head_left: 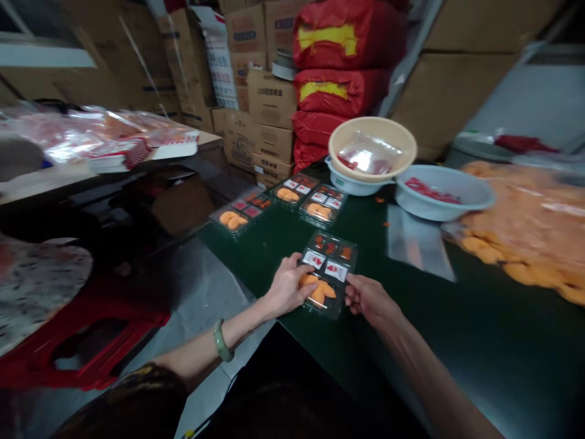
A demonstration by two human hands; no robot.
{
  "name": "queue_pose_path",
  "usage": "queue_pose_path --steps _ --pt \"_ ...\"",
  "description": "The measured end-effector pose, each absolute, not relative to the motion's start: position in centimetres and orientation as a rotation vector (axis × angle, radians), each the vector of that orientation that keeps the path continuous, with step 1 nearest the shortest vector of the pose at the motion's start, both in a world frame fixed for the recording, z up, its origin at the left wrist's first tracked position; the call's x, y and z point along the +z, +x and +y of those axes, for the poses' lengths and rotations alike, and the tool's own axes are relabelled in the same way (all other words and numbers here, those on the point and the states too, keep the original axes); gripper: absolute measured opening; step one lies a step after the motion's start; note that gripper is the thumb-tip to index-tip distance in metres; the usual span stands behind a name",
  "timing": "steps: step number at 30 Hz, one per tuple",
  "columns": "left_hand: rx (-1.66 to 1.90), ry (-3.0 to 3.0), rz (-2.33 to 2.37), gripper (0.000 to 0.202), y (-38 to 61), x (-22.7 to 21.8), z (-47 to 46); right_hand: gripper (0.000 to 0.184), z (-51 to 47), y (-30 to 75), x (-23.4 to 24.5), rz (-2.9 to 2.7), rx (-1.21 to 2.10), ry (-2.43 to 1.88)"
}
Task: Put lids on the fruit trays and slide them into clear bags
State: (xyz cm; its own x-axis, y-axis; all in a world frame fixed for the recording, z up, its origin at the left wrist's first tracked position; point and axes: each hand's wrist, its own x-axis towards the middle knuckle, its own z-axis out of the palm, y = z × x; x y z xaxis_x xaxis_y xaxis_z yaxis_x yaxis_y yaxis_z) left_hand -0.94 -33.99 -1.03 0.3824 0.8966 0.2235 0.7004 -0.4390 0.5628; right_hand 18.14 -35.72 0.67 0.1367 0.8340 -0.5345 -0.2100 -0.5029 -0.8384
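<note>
Tray (335, 310) on the green tabletop (278, 250), near edge, right in front of the person, between both hands. Inside: orange pieces (323, 291) at the near end, two white packets with red marks (336, 270) in the middle, small reddish-brown pieces (345, 252) at the far end. Clear lid on it? Can't tell.

Left hand (287, 285) at the tray's left side, thumb and fingers spread over the orange pieces; can't tell if that grip presses or just rests. Right hand (369, 297) at the right edge, fingers curled, thumb beside the right packet; whether its grip pinches the rim or the packet isn't clear.

Risks, my judgement: left fingers pressing down could squash or shift the orange pieces; a packet sitting proud could get caught if a lid goes down; uneven pushing could skid the tray off the near edge.

Beyond: three more filled trays (249, 221) to the far left. Right: flat clear bag (411, 238), blue basin (473, 207) with red pieces, big clear bag of orange pieces (539, 207). Beige basin (338, 137) farther back, then cartons (273, 97) and red bundles (340, 91).
</note>
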Motion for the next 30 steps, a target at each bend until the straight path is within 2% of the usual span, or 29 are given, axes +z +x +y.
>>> queue_pose_path --steps 2,5,11,17,22,24,30 --pt "0.731 2.253 1.321 0.034 1.0 -1.2 -35.4 0.014 -37.4 19.7 0.7 -0.588 1.392 -1.552" --pt "0.773 2.211 1.238 0.034 3.4 -1.6 -37.1 0.024 -39.8 21.4 0.8 -0.519 1.246 -1.479" --pt "0.720 2.145 1.128 0.026 7.2 -1.8 -39.4 0.046 -43.3 24.3 0.2 -0.311 1.204 -1.284" --pt "0.519 2.177 0.901 0.021 11.5 -0.6 -41.0 0.041 -47.7 29.9 0.3 -0.172 1.210 -1.238" --pt "0.527 2.666 0.767 0.026 18.5 1.3 -34.3 0.036 -52.1 35.5 0.0 -0.098 1.155 -1.253" --pt "0.389 2.960 0.780 0.029 21.8 1.2 -30.6 0.032 -53.1 36.7 -0.4 -0.079 1.150 -1.254" --pt "0.200 2.990 0.717 0.018 26.7 -1.0 -23.5 0.031 -53.2 36.3 -0.5 -0.060 1.142 -1.172"
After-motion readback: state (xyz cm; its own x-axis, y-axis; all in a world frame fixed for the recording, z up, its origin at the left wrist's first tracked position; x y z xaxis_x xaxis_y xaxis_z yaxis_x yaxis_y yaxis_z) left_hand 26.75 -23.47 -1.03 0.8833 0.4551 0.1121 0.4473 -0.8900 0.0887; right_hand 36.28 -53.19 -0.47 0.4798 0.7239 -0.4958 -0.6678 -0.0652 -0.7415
